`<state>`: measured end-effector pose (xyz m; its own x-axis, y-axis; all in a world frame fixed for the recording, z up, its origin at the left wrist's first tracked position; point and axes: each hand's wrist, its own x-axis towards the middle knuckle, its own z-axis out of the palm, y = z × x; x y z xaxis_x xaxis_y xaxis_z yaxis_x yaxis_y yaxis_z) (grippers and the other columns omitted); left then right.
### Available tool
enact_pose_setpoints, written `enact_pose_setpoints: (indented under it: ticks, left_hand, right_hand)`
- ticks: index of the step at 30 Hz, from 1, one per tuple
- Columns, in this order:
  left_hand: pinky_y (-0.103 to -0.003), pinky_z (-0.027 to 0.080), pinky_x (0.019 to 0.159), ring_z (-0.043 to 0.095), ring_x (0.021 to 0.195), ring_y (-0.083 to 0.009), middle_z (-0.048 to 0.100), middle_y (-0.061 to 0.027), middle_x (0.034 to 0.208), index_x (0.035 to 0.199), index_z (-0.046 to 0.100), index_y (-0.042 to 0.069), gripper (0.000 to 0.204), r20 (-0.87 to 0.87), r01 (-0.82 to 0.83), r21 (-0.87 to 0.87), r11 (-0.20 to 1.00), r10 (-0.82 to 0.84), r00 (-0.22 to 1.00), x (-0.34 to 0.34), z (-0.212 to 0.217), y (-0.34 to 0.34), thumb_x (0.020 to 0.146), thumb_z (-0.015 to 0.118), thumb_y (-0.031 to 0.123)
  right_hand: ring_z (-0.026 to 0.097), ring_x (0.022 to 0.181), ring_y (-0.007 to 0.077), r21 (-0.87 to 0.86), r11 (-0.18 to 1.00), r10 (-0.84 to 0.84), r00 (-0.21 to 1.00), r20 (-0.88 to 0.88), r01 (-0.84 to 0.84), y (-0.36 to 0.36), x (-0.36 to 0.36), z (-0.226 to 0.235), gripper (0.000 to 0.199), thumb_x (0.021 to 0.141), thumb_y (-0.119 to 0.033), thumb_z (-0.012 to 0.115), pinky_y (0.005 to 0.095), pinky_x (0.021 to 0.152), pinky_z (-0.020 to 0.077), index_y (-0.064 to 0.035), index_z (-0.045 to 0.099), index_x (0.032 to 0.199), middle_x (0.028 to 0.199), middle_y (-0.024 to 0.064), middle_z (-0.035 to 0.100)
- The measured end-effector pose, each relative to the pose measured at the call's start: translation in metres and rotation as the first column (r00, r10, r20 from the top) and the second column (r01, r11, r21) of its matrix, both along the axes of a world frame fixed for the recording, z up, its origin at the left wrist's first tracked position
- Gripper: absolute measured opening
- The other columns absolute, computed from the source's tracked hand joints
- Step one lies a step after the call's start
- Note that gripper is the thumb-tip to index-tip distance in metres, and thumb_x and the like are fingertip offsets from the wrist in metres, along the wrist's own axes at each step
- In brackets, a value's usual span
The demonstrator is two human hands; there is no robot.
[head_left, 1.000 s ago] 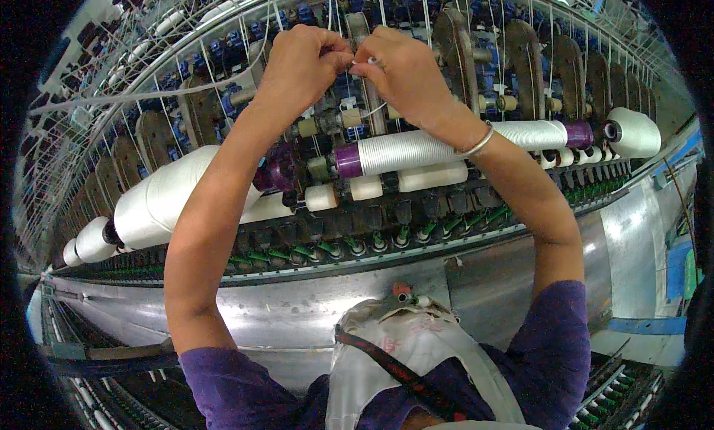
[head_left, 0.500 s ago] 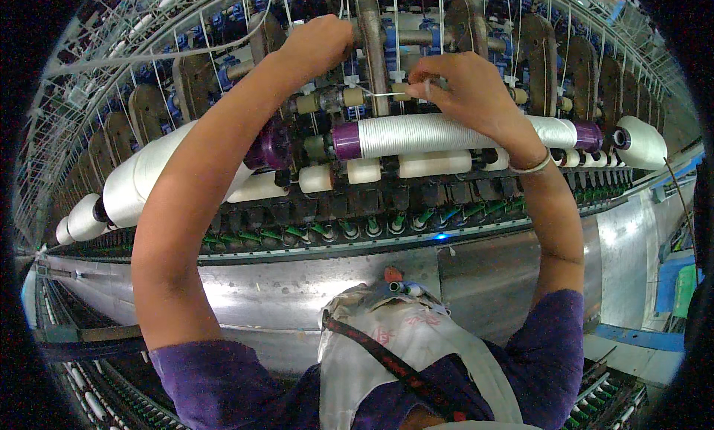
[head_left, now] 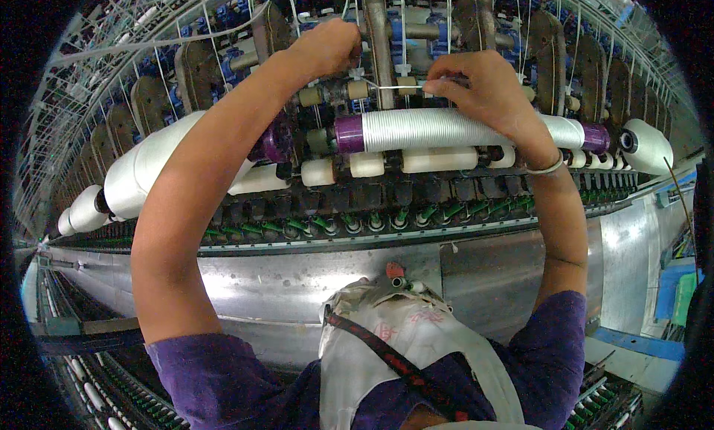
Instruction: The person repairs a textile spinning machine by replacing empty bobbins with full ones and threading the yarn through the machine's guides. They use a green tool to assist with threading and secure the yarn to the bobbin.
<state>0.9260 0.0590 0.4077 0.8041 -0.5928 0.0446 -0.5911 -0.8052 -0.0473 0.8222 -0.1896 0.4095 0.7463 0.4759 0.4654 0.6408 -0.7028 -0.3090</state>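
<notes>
Two hands are up at the winding frame, and I read this as the piecing step: a white thread point(head_left: 398, 86) runs taut between them, just above the long yarn package point(head_left: 454, 129) on its purple tube. My left hand point(head_left: 327, 49) is closed in a fist-like pinch on the thread's left end, beside a small cream roller point(head_left: 357, 90); my right hand point(head_left: 487, 88) pinches the other end with fingertips, its heel resting on the package. A silver bangle point(head_left: 547, 167) sits at that wrist. Next, I judge, the thread wants guiding down onto the package without slack, keeping clear of the grey guide arm point(head_left: 378, 36) between my hands.
</notes>
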Motion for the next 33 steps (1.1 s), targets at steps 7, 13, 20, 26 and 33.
enact_pose_setpoints:
  ticks: [7,13,20,26,33]
  left_hand:
    - [-0.039,0.055,0.077,0.067,0.083,-0.0317,0.070,-0.0140,0.085,0.083,0.073,0.007,0.014,0.005,0.077,0.012,0.997,-0.077,0.997,-0.004,0.003,0.000,0.070,0.070,0.007]
    - [-0.037,0.055,0.074,0.068,0.078,-0.0296,0.070,-0.0139,0.082,0.079,0.073,0.007,0.013,-0.031,0.168,0.005,0.986,-0.168,0.985,0.007,0.001,0.002,0.067,0.068,0.004]
    - [-0.037,0.055,0.070,0.068,0.076,-0.0290,0.069,-0.0143,0.080,0.087,0.070,0.006,0.025,-0.041,0.125,0.006,0.992,-0.124,0.991,0.001,0.004,0.003,0.062,0.069,0.002]
    - [-0.038,0.055,0.069,0.068,0.077,-0.0296,0.069,-0.0133,0.081,0.086,0.070,0.006,0.025,-0.056,0.111,0.052,0.992,-0.108,0.993,0.006,0.001,0.001,0.062,0.069,0.002]
    - [-0.036,0.056,0.066,0.068,0.073,-0.0269,0.069,-0.0156,0.084,0.095,0.071,0.004,0.031,-0.002,0.213,0.088,0.973,-0.214,0.977,-0.001,0.018,0.007,0.064,0.072,0.008]
  right_hand:
    - [0.064,0.067,0.0302,0.027,1.000,-0.004,0.999,0.047,0.003,-0.007,0.003,0.002,0.025,0.080,-0.036,0.067,0.0397,0.060,0.0490,-0.0111,0.069,0.082,0.070,0.0101,0.065]
    - [0.063,0.064,0.0297,0.266,0.878,0.423,0.905,-0.049,-0.397,0.031,-0.020,0.000,0.018,0.080,-0.025,0.067,0.0415,0.059,0.0483,-0.0072,0.065,0.078,0.067,0.0122,0.062]
    - [0.061,0.065,0.0333,-0.147,0.443,0.755,0.456,-0.470,-0.884,0.097,-0.141,-0.084,0.017,0.075,-0.021,0.064,0.0406,0.054,0.0477,-0.0034,0.064,0.074,0.075,0.0137,0.062]
    - [0.061,0.075,0.0344,0.199,0.718,0.654,0.549,-0.520,-0.667,0.065,-0.145,-0.142,0.028,0.075,-0.034,0.065,0.0469,0.066,0.0466,-0.0061,0.065,0.069,0.073,0.0125,0.062]
    - [0.060,0.073,0.0303,0.435,0.716,0.698,0.533,-0.478,-0.547,0.044,-0.174,-0.163,0.022,0.078,-0.029,0.066,0.0427,0.069,0.0467,-0.0077,0.068,0.073,0.074,0.0092,0.064]
